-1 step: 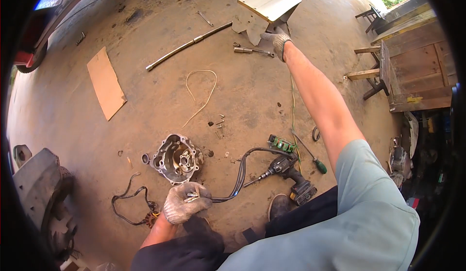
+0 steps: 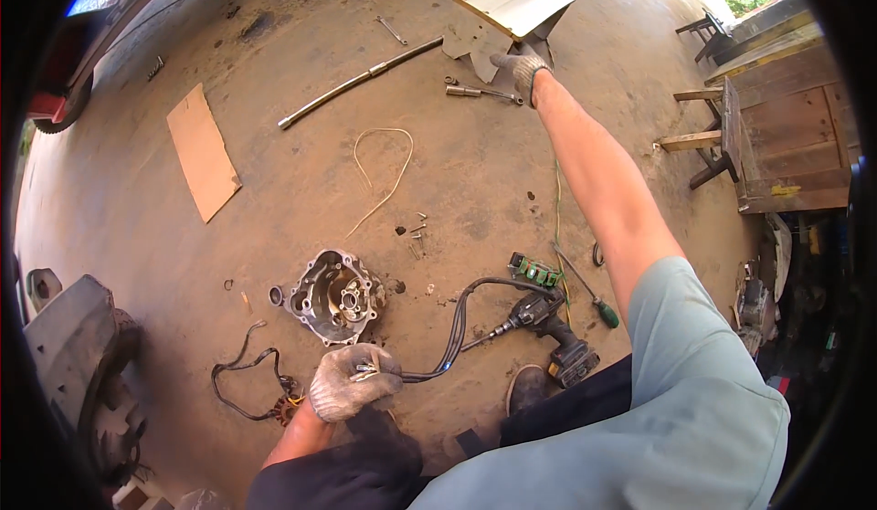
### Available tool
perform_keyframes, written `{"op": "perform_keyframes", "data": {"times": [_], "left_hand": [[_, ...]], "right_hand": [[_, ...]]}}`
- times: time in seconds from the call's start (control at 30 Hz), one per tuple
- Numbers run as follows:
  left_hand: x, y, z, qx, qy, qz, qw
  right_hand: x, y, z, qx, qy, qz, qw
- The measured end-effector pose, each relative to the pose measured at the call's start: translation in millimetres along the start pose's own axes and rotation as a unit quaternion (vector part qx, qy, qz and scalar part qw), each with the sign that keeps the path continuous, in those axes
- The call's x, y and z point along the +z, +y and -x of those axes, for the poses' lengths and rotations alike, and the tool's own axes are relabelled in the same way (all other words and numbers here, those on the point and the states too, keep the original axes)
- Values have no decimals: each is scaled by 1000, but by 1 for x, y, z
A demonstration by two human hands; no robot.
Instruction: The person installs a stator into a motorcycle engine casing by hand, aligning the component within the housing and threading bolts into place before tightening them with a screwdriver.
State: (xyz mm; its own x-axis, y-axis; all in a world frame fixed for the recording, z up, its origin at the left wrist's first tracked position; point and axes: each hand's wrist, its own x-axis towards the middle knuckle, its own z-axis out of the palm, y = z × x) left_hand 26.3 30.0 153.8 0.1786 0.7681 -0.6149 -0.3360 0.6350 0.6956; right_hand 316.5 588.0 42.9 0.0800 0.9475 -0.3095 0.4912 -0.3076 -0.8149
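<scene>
Black cables: gripped at lower centre of the frame by the left hand; curved up and right toward the green block, apparently joined there.
Cable ends: pale metal; bunched between thumb and fingers; not attached to anything visible.
Done, as judged: partway only; cables gathered in one fist, metal casing open with interior exposed.
Not yet done, as judged: casing not closed; small bolts loose on the floor; exact remainder not determinable.
Left-hand pose: gloved; closed around the cables; brought in from the lower edge on a short reach, just below the casing.
Right-hand pose: right hand gloved; at upper centre, at the near edge of the wooden-topped stand; fingers partly hidden, grip or mere contact impossible to tell.
Right-arm pose: nearly straight, extended from lower right to upper centre.
Grey plate: thin, irregular; beside and partly beneath the stand top.
Cordless drill: laid just below the green block, bit toward lower left.
Screwdriver: green-handled; right of the drill.
Metal bar: diagonal, above centre.
Cardboard sheet: flat, upper left.
</scene>
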Motion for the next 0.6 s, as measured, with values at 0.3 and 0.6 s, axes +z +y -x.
{"op": "perform_keyframes", "data": {"times": [0.3,0.6], "left_hand": [[3,-2,-9,-82,-42,16,996],[6,32,-66,-34,-122,-48,991]], "right_hand": [[-96,-21,-25,-186,8,73,980],[-432,-93,386,64,-43,506,859]]}}
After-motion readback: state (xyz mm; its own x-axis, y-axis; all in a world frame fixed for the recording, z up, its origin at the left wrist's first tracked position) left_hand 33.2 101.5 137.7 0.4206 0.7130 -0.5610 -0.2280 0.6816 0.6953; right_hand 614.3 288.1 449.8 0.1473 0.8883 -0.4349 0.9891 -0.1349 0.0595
